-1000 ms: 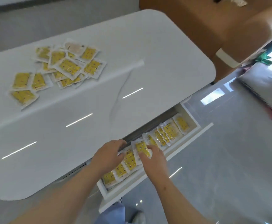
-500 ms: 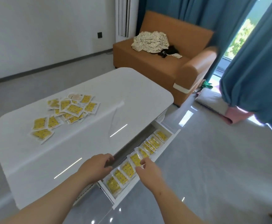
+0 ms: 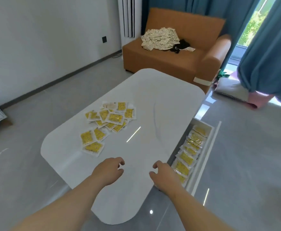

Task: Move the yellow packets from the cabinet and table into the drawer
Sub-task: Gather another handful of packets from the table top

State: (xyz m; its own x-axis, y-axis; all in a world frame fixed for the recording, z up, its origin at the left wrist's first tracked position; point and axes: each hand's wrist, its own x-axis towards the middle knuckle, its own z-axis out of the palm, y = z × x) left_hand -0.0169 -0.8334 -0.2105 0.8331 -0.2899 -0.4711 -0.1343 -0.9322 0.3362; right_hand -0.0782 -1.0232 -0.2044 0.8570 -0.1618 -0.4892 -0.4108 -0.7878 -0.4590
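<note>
Both your hands have come up out of the drawer point(image 3: 205, 155) and now hover over the near end of the table point(image 3: 169, 100). Your left hand point(image 3: 108, 171) is empty, with its fingers loosely curled and apart. Your right hand point(image 3: 165, 175) is the same, relaxed and holding nothing, just inside the table's right edge and right beside the drawer's near end.

The drawer stands pulled out from under that right edge, along its near half. A row of filed packets point(image 3: 185, 158) runs its whole length, each one leaning on the next, and the nearest ones are partly hidden behind your right wrist. Its white front panel juts out over the grey floor point(image 3: 244, 164), which lies open on that side.

The loose yellow packets point(image 3: 114, 118) are heaped toward the left edge of the table, about halfway along it. One pale packet sits at the far side of the heap. Three stray packets point(image 3: 93, 140) lie apart from the heap, nearer the near-left corner and close to the edge. A stretch of bare white top separates your hands from them, and more of it runs on to the rounded far corners.

Each packet shows a yellow panel with dark specks inside a white border, and any print on them is too small to read.

Beyond the far end stands an orange sofa point(image 3: 161, 62) with a crumpled cloth point(image 3: 159, 38) on its seat.
</note>
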